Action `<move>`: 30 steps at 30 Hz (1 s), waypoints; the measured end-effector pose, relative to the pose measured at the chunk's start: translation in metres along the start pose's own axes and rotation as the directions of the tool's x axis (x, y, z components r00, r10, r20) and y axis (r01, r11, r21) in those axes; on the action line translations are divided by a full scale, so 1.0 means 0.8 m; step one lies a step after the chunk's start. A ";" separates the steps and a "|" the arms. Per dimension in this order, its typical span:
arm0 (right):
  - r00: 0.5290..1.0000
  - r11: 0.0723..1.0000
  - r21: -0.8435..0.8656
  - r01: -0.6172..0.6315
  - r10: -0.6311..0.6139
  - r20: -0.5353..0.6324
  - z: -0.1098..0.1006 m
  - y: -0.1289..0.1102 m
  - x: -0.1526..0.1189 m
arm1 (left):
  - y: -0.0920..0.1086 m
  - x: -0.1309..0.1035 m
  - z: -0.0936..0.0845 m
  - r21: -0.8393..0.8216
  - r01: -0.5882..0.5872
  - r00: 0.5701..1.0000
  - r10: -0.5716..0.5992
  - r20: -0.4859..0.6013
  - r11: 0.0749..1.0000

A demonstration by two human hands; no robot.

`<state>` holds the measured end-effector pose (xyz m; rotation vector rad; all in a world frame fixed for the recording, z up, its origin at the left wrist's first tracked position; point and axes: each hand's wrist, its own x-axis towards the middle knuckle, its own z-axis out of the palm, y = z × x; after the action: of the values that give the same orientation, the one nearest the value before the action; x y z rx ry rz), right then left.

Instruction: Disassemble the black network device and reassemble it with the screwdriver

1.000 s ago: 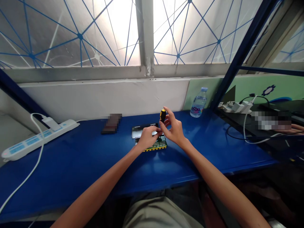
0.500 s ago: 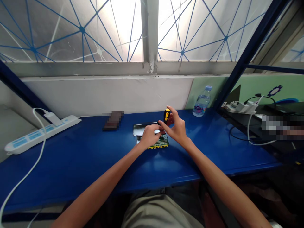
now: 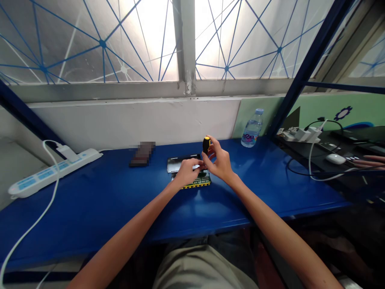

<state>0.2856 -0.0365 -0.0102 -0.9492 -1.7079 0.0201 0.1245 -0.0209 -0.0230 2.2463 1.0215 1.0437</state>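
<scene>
A white power strip (image 3: pixel 51 173) lies at the left end of a blue counter (image 3: pixel 114 196), a white plug-in charger (image 3: pixel 67 153) seated near its far end and a white cable (image 3: pixel 53 196) looping from the charger toward the near edge. Farther right, a dark rectangular object (image 3: pixel 142 154), obscured by pixelation, rests toward the wall. Near the middle, a dark-framed panel with a pale, shiny face (image 3: pixel 173 165) lies just behind a flat green item edged in yellow and black (image 3: pixel 204 182), which bears rows of small pale shapes. A person's left hand (image 3: pixel 188 171) reaches over both, fingers bent and tips meeting close to the other hand; whether it grips anything cannot be told. Above the green item's far right part, a screwdriver (image 3: pixel 206 145) stands nearly upright, its black-and-yellow handle gripped in the right hand (image 3: pixel 220 162), its lower end hidden behind fingers. A labeled water bottle (image 3: pixel 252 130) stands by the wall to the right. Beyond the blue frame post, white power adapters (image 3: pixel 306 135) sit on a dark surface (image 3: pixel 321 154) with a white mouse (image 3: pixel 335 159), near another person's hand (image 3: pixel 371 161) at the right edge.
</scene>
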 end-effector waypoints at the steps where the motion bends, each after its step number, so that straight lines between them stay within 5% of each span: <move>1: 1.000 1.000 -0.001 -0.002 0.002 -0.008 0.000 0.001 0.000 | 0.000 0.000 0.000 0.004 0.001 1.000 -0.001 -0.001 1.000; 30: 1.000 0.998 -0.069 -0.010 0.011 0.018 -0.008 -0.002 0.002 | -0.004 0.000 0.000 0.043 -0.020 1.000 0.021 -0.021 0.999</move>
<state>0.2900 -0.0397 -0.0058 -1.0116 -1.7296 -0.0231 0.1227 -0.0187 -0.0250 2.2891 1.0416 1.0663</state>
